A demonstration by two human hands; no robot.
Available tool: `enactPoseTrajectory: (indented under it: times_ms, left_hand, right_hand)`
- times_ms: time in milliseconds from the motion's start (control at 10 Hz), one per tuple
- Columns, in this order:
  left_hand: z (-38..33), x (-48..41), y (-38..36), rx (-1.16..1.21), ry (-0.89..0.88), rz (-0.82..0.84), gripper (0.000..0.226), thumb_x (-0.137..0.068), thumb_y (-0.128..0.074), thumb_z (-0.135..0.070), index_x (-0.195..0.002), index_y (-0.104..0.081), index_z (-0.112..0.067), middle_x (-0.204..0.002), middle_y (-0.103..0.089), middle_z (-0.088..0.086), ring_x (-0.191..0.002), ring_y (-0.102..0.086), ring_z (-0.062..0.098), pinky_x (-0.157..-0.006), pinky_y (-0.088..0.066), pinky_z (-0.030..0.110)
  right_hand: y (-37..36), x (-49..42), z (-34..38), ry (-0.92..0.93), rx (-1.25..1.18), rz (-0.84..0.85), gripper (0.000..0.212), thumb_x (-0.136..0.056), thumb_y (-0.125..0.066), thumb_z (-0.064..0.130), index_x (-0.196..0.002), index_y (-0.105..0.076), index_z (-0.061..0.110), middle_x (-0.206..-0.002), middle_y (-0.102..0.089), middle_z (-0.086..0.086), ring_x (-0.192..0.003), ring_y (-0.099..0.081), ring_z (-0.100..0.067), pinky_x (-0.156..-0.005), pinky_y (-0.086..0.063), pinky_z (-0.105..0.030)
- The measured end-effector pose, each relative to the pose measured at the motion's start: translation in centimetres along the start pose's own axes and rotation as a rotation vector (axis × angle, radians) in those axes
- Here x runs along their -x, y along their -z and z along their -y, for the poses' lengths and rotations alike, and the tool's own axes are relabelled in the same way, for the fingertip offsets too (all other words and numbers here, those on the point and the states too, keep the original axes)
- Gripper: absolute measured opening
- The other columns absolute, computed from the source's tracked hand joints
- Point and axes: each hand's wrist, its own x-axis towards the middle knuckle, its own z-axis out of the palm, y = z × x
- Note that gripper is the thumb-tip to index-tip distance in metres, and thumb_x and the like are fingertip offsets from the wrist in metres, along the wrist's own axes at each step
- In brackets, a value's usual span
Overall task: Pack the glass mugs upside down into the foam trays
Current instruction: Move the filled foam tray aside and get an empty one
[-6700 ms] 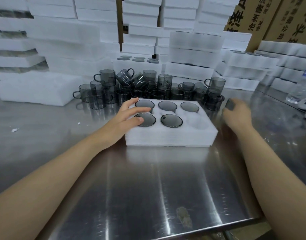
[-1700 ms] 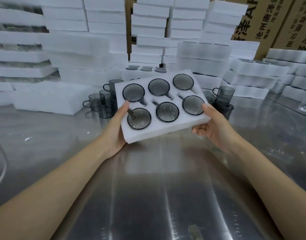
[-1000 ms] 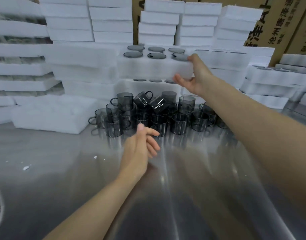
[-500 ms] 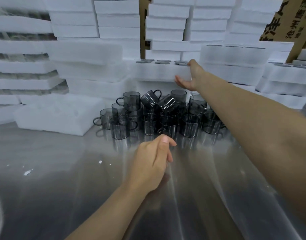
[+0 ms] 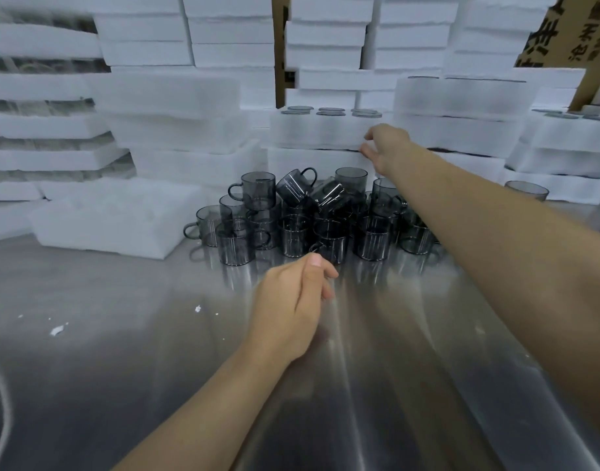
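Settled lower since half a second back, onto the foam stack (image 5: 312,163) at upper centre: filled foam tray (image 5: 319,132), mug bases showing on top. Right hand (image 5: 385,147) at its right end, fingers bent against the corner; grasping or merely touching, cannot tell. Left hand (image 5: 291,307) loosely curled, holding nothing, centre frame over the tabletop (image 5: 121,351). Loose glass mugs (image 5: 308,215) heaped mid-frame.

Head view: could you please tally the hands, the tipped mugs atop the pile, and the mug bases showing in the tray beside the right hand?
Hands: 2 (left hand, right hand)
Tipped mugs: 2
Mug bases in tray: 6
Total: 10
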Motion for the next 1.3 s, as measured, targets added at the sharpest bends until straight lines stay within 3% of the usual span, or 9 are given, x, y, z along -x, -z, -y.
enactPoseTrajectory:
  times_ms: [100,200,300,400,600,700,1000,1100,1300]
  left_hand:
    - [-0.2,-0.5,0.9,-0.029,0.000,-0.115,0.041,-0.094,-0.028,-0.038,-0.080,-0.064,-0.025,-0.068,-0.064,-0.007,-0.068,-0.061,0.016,-0.069,-0.050,0.040]
    - [-0.1,-1.4,2.6,-0.230,0.076,-0.336,0.031,-0.093,-0.033,-0.030,-0.087,-0.063,-0.027,-0.079,-0.066,-0.010,-0.081,-0.061,0.015,-0.075,-0.046,0.033]
    - [1.3,-1.9,5.6,-0.523,0.130,-0.515,0.024,-0.085,-0.043,-0.019,-0.097,-0.064,-0.021,-0.100,-0.064,-0.002,-0.101,-0.055,0.019,-0.078,-0.043,0.036]
    - [3.3,-2.2,8.7,-0.692,0.236,-0.557,0.021,-0.082,-0.049,-0.011,-0.100,-0.060,-0.013,-0.115,-0.055,0.008,-0.113,-0.046,0.029,-0.082,-0.045,0.046]
    - [5.9,-2.7,10.2,-1.004,0.559,-0.254,0.073,-0.090,-0.056,-0.034,-0.146,-0.022,-0.002,-0.159,-0.011,0.008,-0.141,-0.013,0.033,-0.107,-0.021,0.050]
    - [5.8,-2.6,10.8,-1.103,0.434,-0.301,0.063,-0.085,-0.058,-0.017,-0.139,-0.032,-0.001,-0.144,-0.032,0.015,-0.129,-0.029,0.037,-0.098,-0.027,0.048]
    - [6.1,-2.3,12.1,-1.123,0.435,-0.482,0.040,-0.073,-0.055,0.011,-0.112,-0.048,0.008,-0.129,-0.037,0.027,-0.120,-0.036,0.041,-0.083,-0.024,0.041]
    - [5.8,-2.0,12.1,-1.136,0.374,-0.500,0.037,-0.082,-0.057,0.004,-0.117,-0.047,0.009,-0.131,-0.038,0.028,-0.126,-0.033,0.040,-0.093,-0.027,0.049]
    - [0.9,-2.4,9.5,-1.042,-0.176,-0.646,0.029,-0.096,-0.046,-0.032,-0.104,-0.052,-0.005,-0.106,-0.058,0.014,-0.115,-0.047,0.028,-0.114,-0.009,0.046]
  right_hand:
    - [0.9,4.0,0.0,0.059,0.008,-0.004,0.049,-0.089,-0.047,0.001,-0.136,-0.038,-0.005,-0.102,-0.053,-0.010,-0.114,-0.061,-0.029,-0.085,-0.054,-0.030]
    - [2.2,8.5,-0.8,0.190,0.062,-0.018,0.055,-0.090,-0.043,0.003,-0.143,-0.034,0.013,-0.123,-0.047,-0.002,-0.096,-0.069,-0.015,-0.081,-0.049,-0.022]
    - [4.7,15.1,-3.3,0.398,0.158,0.055,0.046,-0.088,-0.046,-0.001,-0.128,-0.046,0.023,-0.128,-0.046,-0.003,-0.091,-0.066,-0.017,-0.064,-0.050,-0.016]
    - [8.1,20.5,-6.3,0.533,0.364,0.132,0.053,-0.083,-0.045,-0.008,-0.128,-0.049,0.020,-0.124,-0.047,-0.001,-0.072,-0.061,-0.016,-0.065,-0.049,-0.021]
    - [10.4,22.8,-8.4,0.658,0.681,0.389,0.045,-0.080,-0.047,-0.015,-0.117,-0.062,0.006,-0.117,-0.045,-0.002,-0.063,-0.047,-0.002,-0.066,-0.038,-0.009]
    - [10.2,22.8,-8.4,0.633,0.711,0.409,0.044,-0.081,-0.046,-0.014,-0.116,-0.062,0.007,-0.116,-0.045,-0.002,-0.064,-0.049,-0.010,-0.065,-0.038,-0.010]
    - [11.1,22.4,-8.2,0.588,0.704,0.445,0.042,-0.083,-0.045,-0.013,-0.112,-0.065,0.011,-0.114,-0.049,0.001,-0.069,-0.051,-0.012,-0.066,-0.045,-0.019]
    - [11.4,22.1,-8.1,0.584,0.689,0.441,0.042,-0.083,-0.045,-0.013,-0.111,-0.065,0.011,-0.112,-0.049,0.003,-0.074,-0.055,-0.022,-0.071,-0.051,-0.030]
    - [12.5,20.5,-7.9,0.577,0.670,0.305,0.042,-0.083,-0.044,-0.014,-0.107,-0.066,0.011,-0.114,-0.053,-0.003,-0.074,-0.056,-0.020,-0.070,-0.046,-0.018]
